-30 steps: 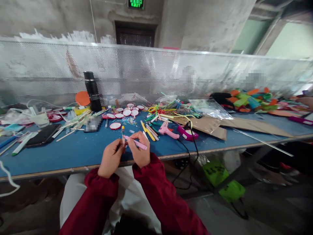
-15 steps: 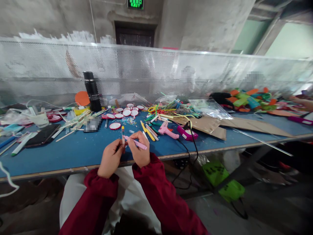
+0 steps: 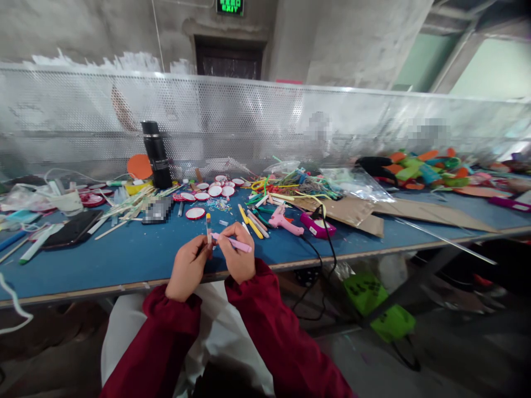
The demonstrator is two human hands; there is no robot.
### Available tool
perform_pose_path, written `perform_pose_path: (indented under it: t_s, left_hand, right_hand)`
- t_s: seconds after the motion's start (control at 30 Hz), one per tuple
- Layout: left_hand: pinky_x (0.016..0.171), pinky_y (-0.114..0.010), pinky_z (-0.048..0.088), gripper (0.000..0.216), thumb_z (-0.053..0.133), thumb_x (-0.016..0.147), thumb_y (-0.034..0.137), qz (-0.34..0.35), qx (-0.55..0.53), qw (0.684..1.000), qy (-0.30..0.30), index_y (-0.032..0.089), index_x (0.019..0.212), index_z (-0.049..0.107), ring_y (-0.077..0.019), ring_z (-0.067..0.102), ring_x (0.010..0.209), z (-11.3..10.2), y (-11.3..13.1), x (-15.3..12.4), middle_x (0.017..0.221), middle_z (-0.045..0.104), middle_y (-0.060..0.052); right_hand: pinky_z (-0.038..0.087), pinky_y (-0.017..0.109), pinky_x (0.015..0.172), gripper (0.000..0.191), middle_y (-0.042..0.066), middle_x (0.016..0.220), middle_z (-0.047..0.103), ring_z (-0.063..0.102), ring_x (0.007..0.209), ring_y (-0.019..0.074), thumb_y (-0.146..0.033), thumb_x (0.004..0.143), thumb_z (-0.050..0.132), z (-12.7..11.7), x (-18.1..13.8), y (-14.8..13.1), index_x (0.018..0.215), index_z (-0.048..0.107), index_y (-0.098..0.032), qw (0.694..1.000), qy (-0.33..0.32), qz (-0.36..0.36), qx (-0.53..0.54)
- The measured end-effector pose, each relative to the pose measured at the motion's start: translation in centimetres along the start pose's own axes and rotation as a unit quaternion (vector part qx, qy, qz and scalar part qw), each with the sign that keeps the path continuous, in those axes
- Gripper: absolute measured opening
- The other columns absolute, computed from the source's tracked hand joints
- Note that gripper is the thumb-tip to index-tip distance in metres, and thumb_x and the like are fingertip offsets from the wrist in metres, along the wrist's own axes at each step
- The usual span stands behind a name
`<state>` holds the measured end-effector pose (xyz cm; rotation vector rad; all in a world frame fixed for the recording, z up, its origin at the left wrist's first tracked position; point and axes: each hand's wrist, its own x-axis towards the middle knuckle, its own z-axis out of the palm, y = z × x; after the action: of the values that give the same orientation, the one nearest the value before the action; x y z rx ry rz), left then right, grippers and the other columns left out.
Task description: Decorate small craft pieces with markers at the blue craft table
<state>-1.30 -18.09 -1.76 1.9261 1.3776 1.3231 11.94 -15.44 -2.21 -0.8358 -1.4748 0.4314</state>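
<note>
Between its closed fingers, my left hand (image 3: pixel 187 269) holds a small flat stick (image 3: pixel 208 228) upright, with coloured bands and a yellow tip. My right hand (image 3: pixel 239 260) grips a pink marker (image 3: pixel 243 246) like a pen, its tip against or very near the side of the stick. Both hands are just above the front edge of the blue table (image 3: pixel 136 260). Beyond them lies a red-rimmed white disc (image 3: pixel 195 213). Several yellow and pale markers (image 3: pixel 252 224) rest right of my right hand, beside a pink glue gun (image 3: pixel 285 221).
A black bottle (image 3: pixel 157 157) stands at the back. Phones (image 3: pixel 72 228), wooden sticks (image 3: pixel 124 207) and more red-rimmed discs (image 3: pixel 214 191) are spread to the left. Cardboard (image 3: pixel 431 214), a purple device (image 3: pixel 317 225) with a black cable, and a colourful heap (image 3: pixel 427 168) lie to the right.
The pink marker and my right hand have shifted slightly to the right and down. My left hand and the stick stay nearly in place.
</note>
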Motion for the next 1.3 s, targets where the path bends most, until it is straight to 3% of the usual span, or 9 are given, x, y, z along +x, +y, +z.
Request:
perform_pose_path:
  t_s: [0.77,1.3]
  left_hand:
    - [0.060,-0.023,0.032,0.022,0.045,0.089,0.033,0.001,-0.001,1.000,0.002,0.018,0.077,0.056,-0.0126,0.045,0.064,0.04,-0.13,-0.10,0.066,0.053,0.002]
    - [0.059,-0.023,0.032,0.027,0.043,0.089,0.034,0.016,0.026,1.000,0.002,0.018,0.068,0.050,-0.0119,0.042,0.062,0.07,-0.30,-0.18,0.064,0.050,0.003]
  right_hand:
    - [0.042,0.028,0.070,0.013,-0.001,0.073,0.057,0.053,0.076,0.0143,-0.023,0.083,0.055,-0.17,0.03,-0.20,0.071,0.053,-0.020,1.000,0.012,0.011,0.015]
    - [0.040,0.027,0.066,0.014,-0.003,0.068,0.055,0.051,0.069,0.0126,-0.023,0.082,0.054,-0.29,0.00,-0.24,0.069,0.053,-0.020,0.999,0.002,-0.008,0.034]
